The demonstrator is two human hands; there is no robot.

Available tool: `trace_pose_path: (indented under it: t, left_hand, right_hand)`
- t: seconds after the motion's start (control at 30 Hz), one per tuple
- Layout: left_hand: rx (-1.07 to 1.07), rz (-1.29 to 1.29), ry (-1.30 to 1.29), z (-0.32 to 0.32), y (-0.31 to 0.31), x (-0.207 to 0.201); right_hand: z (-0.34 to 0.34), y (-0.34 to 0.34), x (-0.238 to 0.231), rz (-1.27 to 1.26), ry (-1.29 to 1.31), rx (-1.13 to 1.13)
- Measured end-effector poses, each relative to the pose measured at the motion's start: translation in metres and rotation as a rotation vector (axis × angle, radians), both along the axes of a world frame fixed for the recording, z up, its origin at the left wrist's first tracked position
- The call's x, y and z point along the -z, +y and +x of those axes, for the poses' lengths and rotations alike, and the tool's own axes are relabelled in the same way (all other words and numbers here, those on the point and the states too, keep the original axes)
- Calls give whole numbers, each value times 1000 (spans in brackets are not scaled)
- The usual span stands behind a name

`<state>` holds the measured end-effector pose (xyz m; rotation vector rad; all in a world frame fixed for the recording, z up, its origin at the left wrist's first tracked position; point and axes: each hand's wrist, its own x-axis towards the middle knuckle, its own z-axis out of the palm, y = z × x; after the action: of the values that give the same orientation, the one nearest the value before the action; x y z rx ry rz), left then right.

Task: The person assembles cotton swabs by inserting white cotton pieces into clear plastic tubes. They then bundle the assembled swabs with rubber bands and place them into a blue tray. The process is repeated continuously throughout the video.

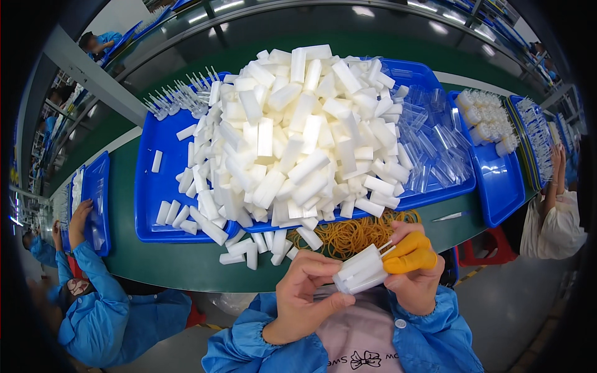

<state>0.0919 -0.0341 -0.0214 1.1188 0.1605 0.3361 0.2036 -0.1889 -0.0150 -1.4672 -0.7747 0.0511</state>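
Observation:
In front of my chest I hold a bundle of white foam pieces (360,271) with both hands. My left hand (306,295) is closed round its lower left end, thumb beneath and fingers above. At the opposite end my right hand (415,273), with yellow finger cots on some fingers, grips it. Thin pale rods stick out of the bundle near the right fingertips. Beyond my hands rises a large heap of white foam blocks (305,137), and several loose blocks lie at the table edge. A pile of tan rubber bands (348,236) lies just behind the bundle.
Blue trays (144,211) sit under the heap; one carries white stemmed parts (177,99), another clear plastic tubes (435,140). Tweezers (452,216) lie on the green table at right. A smaller blue tray (497,186) holds capped pieces. Co-workers sit on both sides.

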Motion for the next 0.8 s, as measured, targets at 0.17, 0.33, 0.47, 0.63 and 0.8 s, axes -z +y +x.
trace_pose_path:
  t: [0.17,0.33,0.47,0.63,0.8]
  left_hand:
    - [2,-10,-4,1,0,5]
    - [66,-228,30,9,0,6]
    - [37,-248,37,8,4,2]
    - [10,-257,60,7,4,3]
    - [0,-279,84,6,2,-3]
  right_hand:
    - [3,-1,4,-18,-18,5]
    - [14,-2,-15,-177,-185,81]
    - [52,-20,-31,-250,-71,300]
    - [121,-37,-12,-689,-558,451]
    - [133,-33,7,-886,-528,446]
